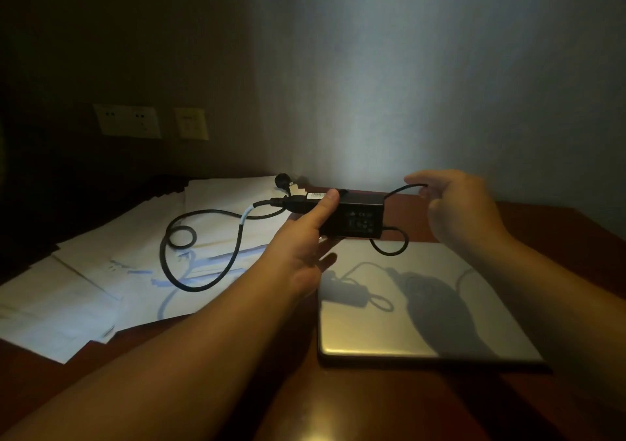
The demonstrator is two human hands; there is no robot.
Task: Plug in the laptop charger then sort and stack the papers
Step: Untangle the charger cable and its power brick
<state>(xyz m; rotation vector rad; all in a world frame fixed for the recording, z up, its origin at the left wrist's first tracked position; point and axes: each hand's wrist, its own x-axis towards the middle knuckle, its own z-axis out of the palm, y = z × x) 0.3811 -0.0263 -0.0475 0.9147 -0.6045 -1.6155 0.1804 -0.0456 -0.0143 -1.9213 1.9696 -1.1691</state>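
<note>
Charger label [360, 221] (print unreadable)

Black charger brick [355, 218], pale printed markings on its face. Black cable [203, 254], banded once in white near the brick. White papers [101, 271], streaked with faint blue lines. Silver-grey laptop lid [440, 305], crossed by dark shadows. Reddish-brown tabletop [338, 400]. Cream wall sockets [128, 121] against a dim brown wall.
</note>
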